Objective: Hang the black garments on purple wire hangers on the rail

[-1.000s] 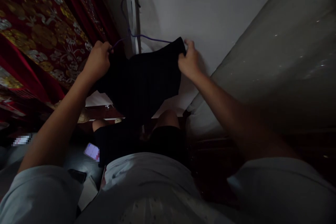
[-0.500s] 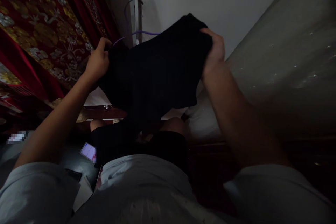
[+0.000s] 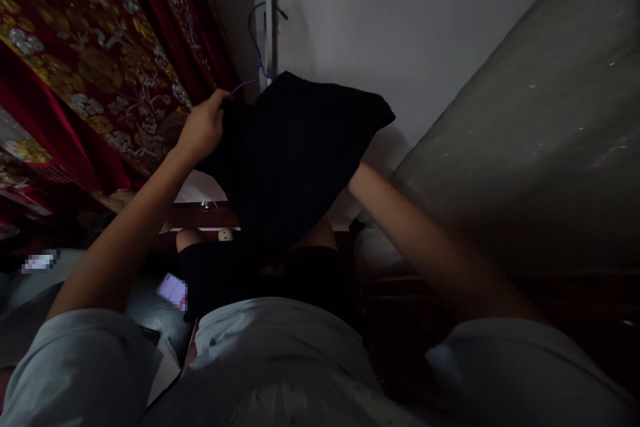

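Both arms forward, left hand in a pinch

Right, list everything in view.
Garment: one, black, centre
Hanger: one, purple, upper centre
Pole: one, whitish, top centre
Wall: one, pale grey, upper right
Patterned cloth: count unclear, red-gold, upper left
Sheeting: one, grey, right
Phone: one, lilac screen, lower left
Blurred item: one, pale, far left
Surface: one, grey, under phone
Flat item: one, white, below phone
Spotted item: one, cream, beyond shorts
Shorts: one pair, black, lower centre
Shirt: one, grey, bottom
Knees: two, below garment
Forearms: two, flanking garment
Left hand: one, gripping hanger
Right hand: one, hidden by garment
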Demonstrator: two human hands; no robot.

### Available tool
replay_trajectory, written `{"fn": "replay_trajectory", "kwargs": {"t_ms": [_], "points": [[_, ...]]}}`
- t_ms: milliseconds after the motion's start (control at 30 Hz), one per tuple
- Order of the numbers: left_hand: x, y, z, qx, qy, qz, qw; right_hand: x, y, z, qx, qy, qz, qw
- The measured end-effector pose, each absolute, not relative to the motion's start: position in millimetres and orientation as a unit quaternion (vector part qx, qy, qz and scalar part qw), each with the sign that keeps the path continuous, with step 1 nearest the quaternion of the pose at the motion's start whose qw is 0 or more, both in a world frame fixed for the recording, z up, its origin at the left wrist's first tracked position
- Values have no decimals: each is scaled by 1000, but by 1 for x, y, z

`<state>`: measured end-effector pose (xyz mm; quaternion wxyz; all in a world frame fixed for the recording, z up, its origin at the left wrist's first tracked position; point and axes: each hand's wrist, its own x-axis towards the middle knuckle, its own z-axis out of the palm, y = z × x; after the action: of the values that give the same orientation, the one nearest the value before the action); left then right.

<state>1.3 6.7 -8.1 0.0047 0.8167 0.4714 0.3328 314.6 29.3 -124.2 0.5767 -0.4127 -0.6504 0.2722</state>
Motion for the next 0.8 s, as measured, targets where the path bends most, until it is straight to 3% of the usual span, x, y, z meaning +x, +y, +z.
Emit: {"fn": "replay_trajectory", "kwargs": {"t_ms": [133, 267, 433, 533, 600, 700, 733, 800], "points": [[-3, -6, -5, 797, 516, 311, -41, 356, 26, -106, -332, -644, 354, 591], [5, -10, 4, 777, 548, 305, -58, 380, 25, -58, -312, -683, 321, 577], [13, -1, 24, 740, 572, 337, -107, 338, -9, -14, -309, -653, 370, 584], [2, 6, 32, 727, 568, 377, -76, 311, -54, -8, -262, -669, 406, 564], [-10, 8, 31, 746, 536, 396, -25, 308, -79, -6, -217, -756, 443, 430], [-24, 0, 24, 821, 438, 363, 48, 322, -92, -7, -203, -832, 497, 137], [-26, -5, 21, 846, 402, 342, 71, 327, -88, -11, -209, -830, 511, 76], [-22, -20, 17, 884, 336, 305, 117, 331, -73, -24, -225, -818, 527, 57]]}}
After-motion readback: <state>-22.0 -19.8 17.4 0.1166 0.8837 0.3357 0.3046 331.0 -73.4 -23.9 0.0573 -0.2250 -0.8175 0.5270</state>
